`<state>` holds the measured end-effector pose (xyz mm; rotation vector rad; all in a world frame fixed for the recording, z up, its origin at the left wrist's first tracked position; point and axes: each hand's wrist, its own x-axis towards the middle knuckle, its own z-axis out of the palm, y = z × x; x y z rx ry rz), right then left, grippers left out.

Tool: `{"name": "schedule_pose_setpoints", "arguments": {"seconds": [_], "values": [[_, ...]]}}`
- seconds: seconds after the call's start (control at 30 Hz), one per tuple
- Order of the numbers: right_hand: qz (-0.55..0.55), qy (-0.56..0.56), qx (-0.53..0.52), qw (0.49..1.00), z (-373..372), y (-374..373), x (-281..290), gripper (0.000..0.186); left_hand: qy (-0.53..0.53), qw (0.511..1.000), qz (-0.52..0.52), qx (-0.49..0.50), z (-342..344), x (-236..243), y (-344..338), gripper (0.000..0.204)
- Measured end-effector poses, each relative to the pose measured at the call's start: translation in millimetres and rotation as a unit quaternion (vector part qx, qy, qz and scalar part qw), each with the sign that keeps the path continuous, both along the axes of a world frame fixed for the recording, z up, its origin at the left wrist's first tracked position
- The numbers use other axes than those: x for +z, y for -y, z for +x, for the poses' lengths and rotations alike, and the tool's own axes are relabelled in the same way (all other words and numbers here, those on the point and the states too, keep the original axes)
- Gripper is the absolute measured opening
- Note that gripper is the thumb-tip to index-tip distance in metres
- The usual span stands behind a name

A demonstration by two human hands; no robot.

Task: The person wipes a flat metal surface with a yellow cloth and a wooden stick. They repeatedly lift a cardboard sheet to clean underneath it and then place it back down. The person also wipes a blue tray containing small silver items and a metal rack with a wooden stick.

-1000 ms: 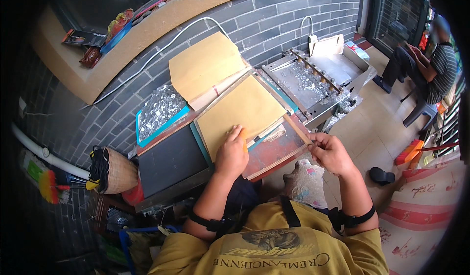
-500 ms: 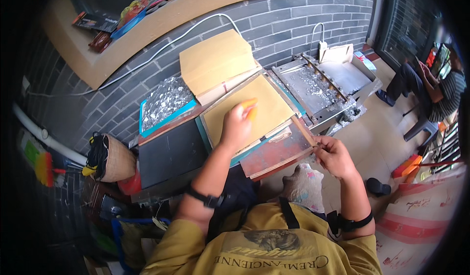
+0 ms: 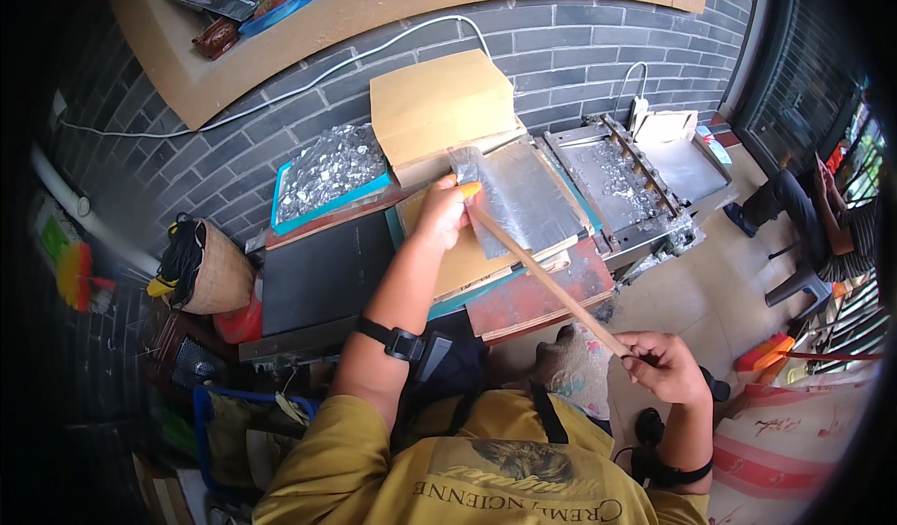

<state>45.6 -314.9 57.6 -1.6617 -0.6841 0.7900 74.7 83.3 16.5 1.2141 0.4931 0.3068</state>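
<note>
My left hand (image 3: 443, 213), with yellow covers on its fingertips, is closed on the lifted left edge of a thin silvery sheet (image 3: 537, 193). That sheet lies over the right part of a stack of tan paper (image 3: 460, 268). In my closed right hand (image 3: 667, 368) is the near end of a long flat wooden stick (image 3: 556, 291). The stick slants up and left, its far end close to my left fingers and over the sheet's edge; whether it touches the sheet I cannot tell. Under the paper a teal board edge shows.
A blue tray of silvery scraps (image 3: 332, 172) stands behind a black board (image 3: 322, 268). An upright tan folder (image 3: 442, 105) leans by the brick wall. To the right is a metal cutting frame (image 3: 621, 175) with foil bits. A reddish board (image 3: 542, 291) lies in front. A person sits far right.
My left hand has taken hold of the silvery sheet, which now covers part of the tan paper. The stick has swung up across it, and my right hand has moved nearer to me.
</note>
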Motion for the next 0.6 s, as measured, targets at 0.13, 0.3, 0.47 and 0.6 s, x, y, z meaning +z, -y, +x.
{"name": "schedule_pose_setpoints", "arguments": {"seconds": [0.13,0.3,0.47,0.6], "values": [[0.0,-0.027,-0.038,0.999,5.7,3.6,1.2,0.032,0.065,0.997,-0.017,0.038,-27.6,17.1,-16.8,0.021],[-0.013,-0.009,-0.1,0.995,12.1,-3.8,-7.9,0.03,0.164,0.984,-0.041,-0.05,-77.8,29.6,-69.3,0.028],[-0.022,-0.019,-0.096,0.995,13.2,-13.4,-11.6,0.028,0.19,0.98,-0.062,0.007,-135.1,19.0,-128.8,0.029],[-0.017,0.001,-0.079,0.997,13.2,-19.2,-21.7,0.03,0.204,0.978,-0.045,0.017,-180.1,18.3,-156.7,0.032]]}}
